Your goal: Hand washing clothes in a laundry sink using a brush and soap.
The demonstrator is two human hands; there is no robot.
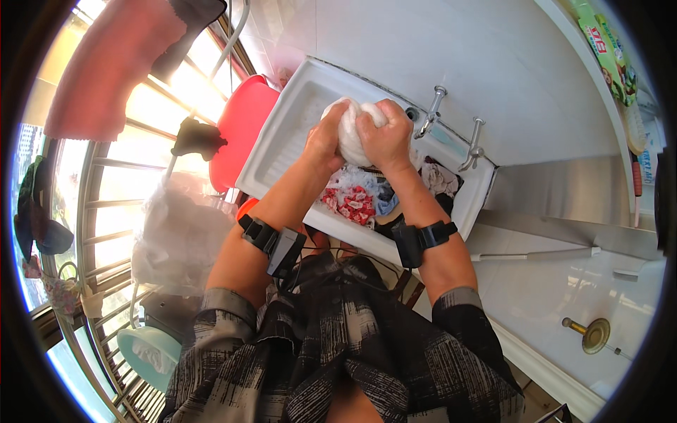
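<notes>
I see the left hand (pixel 326 138) and right hand (pixel 387 137) clenched round a bunched white cloth (pixel 350 139) above the sink (pixel 281 134). Piled laundry (pixel 350 203) lies below their grip; a tap (pixel 431 116) juts just right, a red basin (pixel 243 130) sits left.

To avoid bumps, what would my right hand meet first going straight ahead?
Past the bunched white cloth it grips, your right hand would probably meet the glossy white wall; depth is unclear.

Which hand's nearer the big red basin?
Left. The left hand grips the white cloth to the right of the big red basin; the right hand grips the cloth's right side, farther off.
</notes>
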